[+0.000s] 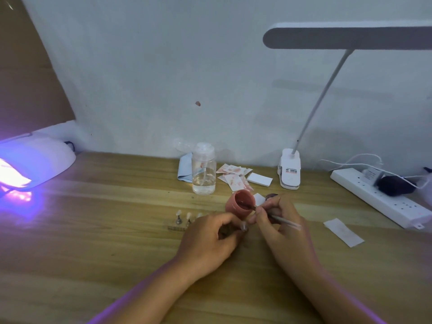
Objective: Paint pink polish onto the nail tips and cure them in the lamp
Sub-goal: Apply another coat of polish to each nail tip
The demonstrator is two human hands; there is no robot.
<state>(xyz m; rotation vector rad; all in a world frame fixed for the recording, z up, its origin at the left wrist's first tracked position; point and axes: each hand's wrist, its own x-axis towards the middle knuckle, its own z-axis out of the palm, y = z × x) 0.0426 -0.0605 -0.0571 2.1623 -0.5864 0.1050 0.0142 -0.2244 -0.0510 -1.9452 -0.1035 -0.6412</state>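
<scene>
Two bare forearms reach in from the near edge across the wooden table (93,230). The left hand (210,237) lies with its fingers curled in, thumb and forefinger up against the underside of the pink polish pot (240,202); whether it actually grips the pot I cannot tell. The right hand (280,220) pinches a thin silver brush (284,221) between thumb and fingers, with the brush's tip down inside the pot. The pot stands tilted, its mouth turned toward the camera and pink polish showing inside.

Just left of the left hand, three pale nail tips (189,216) stand upright on small pegs in a row on a strip holder (176,228), partly hidden by the knuckles. To the right, well apart from the hands, lies a white paper slip (343,232).

Farther back stands a clear bottle (203,169) with a blue cloth (185,169) beside it. Next to these are pink-stained wipes (233,176) and a small stack of white pads (260,179).

At the wall, the clip base of a white desk lamp (289,169) sits on the table, and a white power strip (378,199) lies at the right. At the far left, the curing lamp (35,160) glows purple.
</scene>
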